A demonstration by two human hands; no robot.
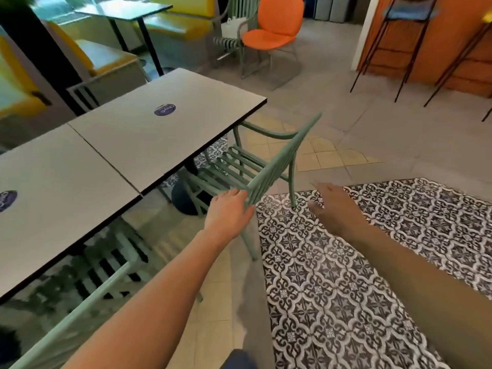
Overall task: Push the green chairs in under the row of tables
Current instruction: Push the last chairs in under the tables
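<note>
A green slatted chair stands at the near side of the far grey table, with its seat partly under the tabletop and its back sticking out. My left hand grips the near end of that chair's backrest. My right hand hovers open to the right of the chair, fingers spread, touching nothing. A second green chair sits beneath the nearer grey table, seen blurred at lower left.
An orange chair and another green chair stand at the back. Black bar stools line an orange counter at the right. Yellow booth seats lie behind the tables. Patterned tiles cover the floor at the right.
</note>
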